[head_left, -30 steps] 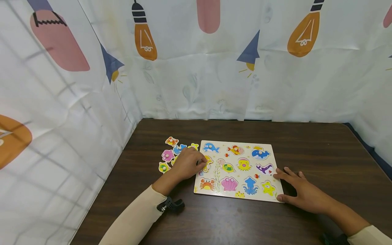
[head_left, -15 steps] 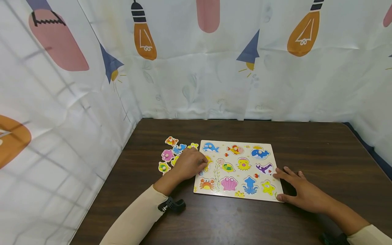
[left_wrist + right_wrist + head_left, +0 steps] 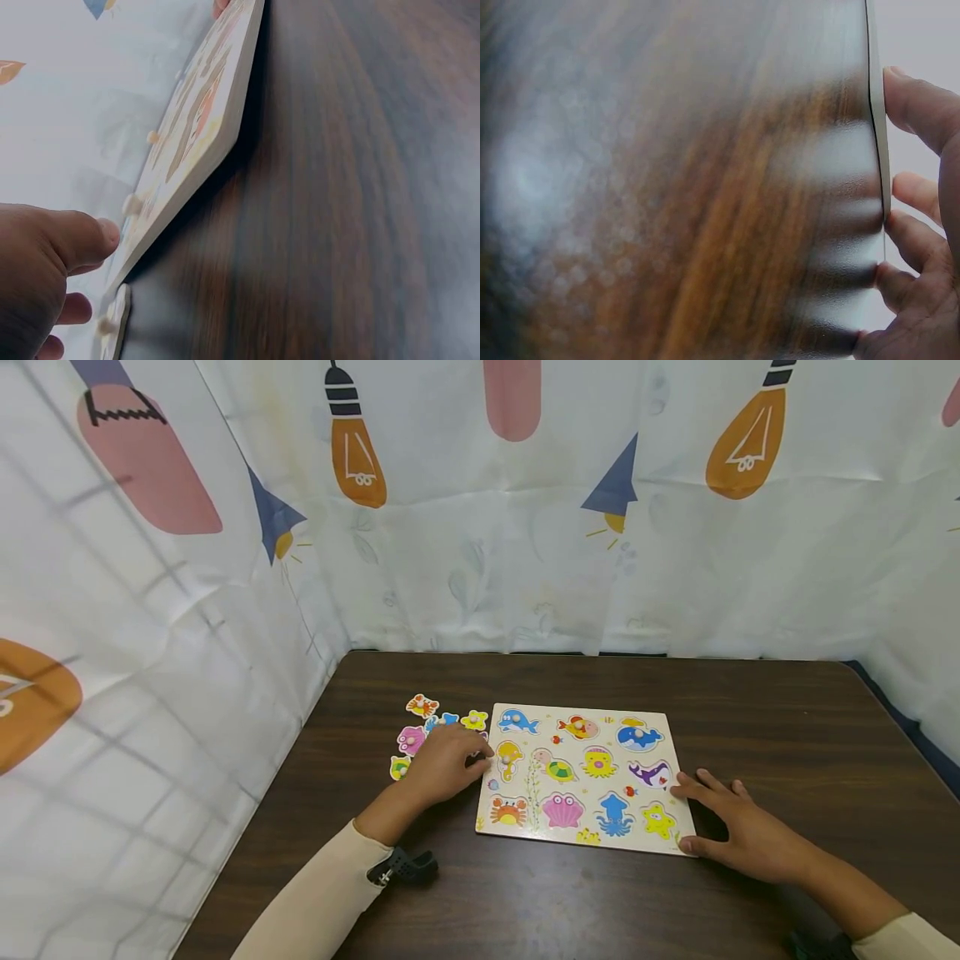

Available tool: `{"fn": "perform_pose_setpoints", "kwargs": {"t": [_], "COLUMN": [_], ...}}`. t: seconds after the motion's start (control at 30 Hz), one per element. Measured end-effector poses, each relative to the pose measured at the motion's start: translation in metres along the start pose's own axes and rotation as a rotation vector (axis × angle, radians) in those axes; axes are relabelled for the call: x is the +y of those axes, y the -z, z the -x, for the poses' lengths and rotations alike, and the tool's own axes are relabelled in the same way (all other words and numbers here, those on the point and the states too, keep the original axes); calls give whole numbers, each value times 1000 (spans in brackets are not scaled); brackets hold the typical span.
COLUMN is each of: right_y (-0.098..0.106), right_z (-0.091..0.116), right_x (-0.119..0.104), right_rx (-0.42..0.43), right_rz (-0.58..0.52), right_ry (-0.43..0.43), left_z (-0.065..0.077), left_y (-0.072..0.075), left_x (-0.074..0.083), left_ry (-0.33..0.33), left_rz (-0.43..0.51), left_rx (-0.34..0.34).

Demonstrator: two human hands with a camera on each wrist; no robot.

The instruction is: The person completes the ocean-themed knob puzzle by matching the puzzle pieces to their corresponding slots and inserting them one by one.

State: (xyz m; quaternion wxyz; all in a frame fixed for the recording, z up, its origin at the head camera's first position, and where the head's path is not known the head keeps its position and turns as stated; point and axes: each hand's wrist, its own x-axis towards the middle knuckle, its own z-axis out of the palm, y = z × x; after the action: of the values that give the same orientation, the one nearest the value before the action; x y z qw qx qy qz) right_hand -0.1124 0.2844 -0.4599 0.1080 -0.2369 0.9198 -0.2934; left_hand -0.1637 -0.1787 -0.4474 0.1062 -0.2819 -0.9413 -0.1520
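Note:
My left hand [image 3: 444, 764] hovers over the left edge of a white wooden peg puzzle board [image 3: 546, 717], its thumb and fingers apart with nothing between them. The yellow seahorse piece [image 3: 509, 760] lies at its picture on the board, just right of the fingertips. In the left wrist view, the thumb [image 3: 86, 236] is close to a wooden peg [image 3: 133, 204]. A whale piece [image 3: 517, 721] with a peg sits at the board's upper left. My right hand [image 3: 750, 835] rests at the board's right edge, fingers spread, thumb at the lower right corner.
Left of the board lie several loose pieces, partly hidden by my left hand: a crab [image 3: 422, 706], a pink shell [image 3: 411, 740], a turtle [image 3: 400, 767] and a starfish [image 3: 474, 720]. The dark wooden table [image 3: 570, 910] meets a printed white curtain [image 3: 480, 568] behind.
My left hand has let go of the seahorse piece and drawn back left toward the loose pieces, uncovering the seahorse. The right hand and the board have stayed put.

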Motion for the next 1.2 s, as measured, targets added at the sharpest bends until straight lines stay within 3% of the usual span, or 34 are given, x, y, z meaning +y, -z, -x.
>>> {"fn": "perform_pose_setpoints", "kwargs": {"t": [0.37, 0.87, 1.2], "right_y": [0, 1, 1], "right_z": [0, 0, 0], "right_x": [-1, -1, 0], "right_rx": [-11, -7, -6], "right_rz": [2, 8, 8], "right_ry": [-20, -20, -16], "left_z": [18, 52, 73], "left_y": [11, 27, 30], "left_x": [-15, -37, -57], "left_ry": [37, 187, 178], "left_rz": [-62, -72, -6], "left_rx": [13, 9, 67]}}
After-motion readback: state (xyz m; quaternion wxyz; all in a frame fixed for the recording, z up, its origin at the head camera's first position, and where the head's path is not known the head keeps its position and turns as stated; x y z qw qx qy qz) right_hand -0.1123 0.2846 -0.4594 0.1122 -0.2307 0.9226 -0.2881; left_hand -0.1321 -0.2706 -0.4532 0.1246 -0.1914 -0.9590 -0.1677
